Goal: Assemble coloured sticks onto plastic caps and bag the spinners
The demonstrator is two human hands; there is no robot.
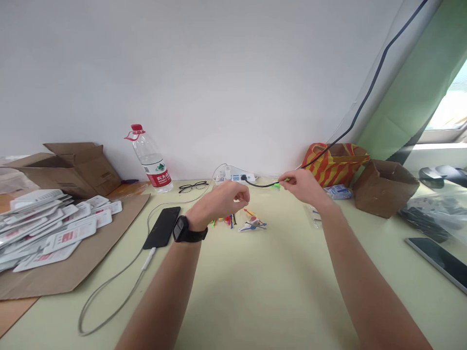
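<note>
My left hand (226, 198), with a black watch (181, 228) on its wrist, is curled with thumb and forefinger together. What it holds, if anything, I cannot make out. Just below it lie small coloured plastic pieces (230, 220), red, blue, green and black. Beside them rests a small white and blue plastic toy (251, 224) with red and yellow parts. My right hand (301, 185) pinches a small green plastic piece (286, 180), mostly hidden by the fingertips. Another bright green piece (277, 186) shows on the table just left of those fingers.
A power strip (235, 176) with a black cable sits against the wall. Glasses (193, 186), a phone (162, 227) on a white cable and a water bottle (155, 167) are left. Packets (69, 233) lie on cardboard. At right are a striped bag (317, 158) and a carton (383, 189).
</note>
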